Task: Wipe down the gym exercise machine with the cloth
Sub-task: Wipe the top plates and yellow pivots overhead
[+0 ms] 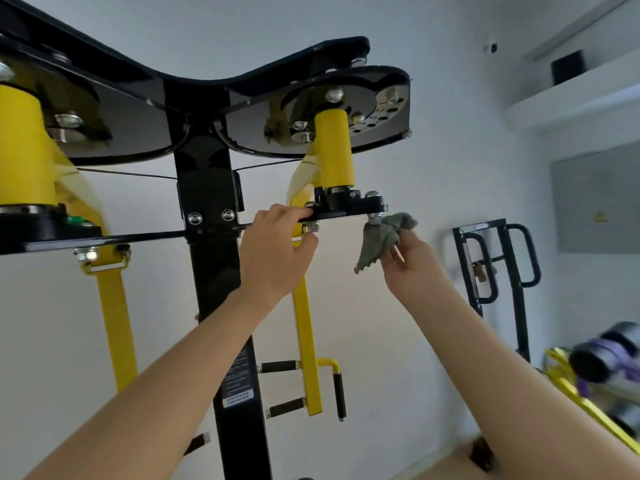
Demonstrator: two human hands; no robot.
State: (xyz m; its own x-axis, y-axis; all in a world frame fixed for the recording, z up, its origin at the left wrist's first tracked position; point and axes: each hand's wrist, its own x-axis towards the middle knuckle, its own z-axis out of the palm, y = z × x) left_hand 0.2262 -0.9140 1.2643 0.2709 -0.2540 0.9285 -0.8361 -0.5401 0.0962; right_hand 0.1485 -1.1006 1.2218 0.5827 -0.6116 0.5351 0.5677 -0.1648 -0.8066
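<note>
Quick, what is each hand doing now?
Left hand: closed, gripping the black bracket plate.
Right hand: closed, holding the cloth against a bolt under that plate.

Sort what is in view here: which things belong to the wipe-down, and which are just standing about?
In the job:
- green cloth, held in the right hand
- black bracket plate, gripped by the left hand
- yellow pivot tube

Standing about:
- black handle rack
- dumbbells
- wall shelf

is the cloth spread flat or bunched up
Bunched up: the grey-green cloth is crumpled in the right hand, a loose corner hanging down, its top against a bolt under the black plate.
</note>
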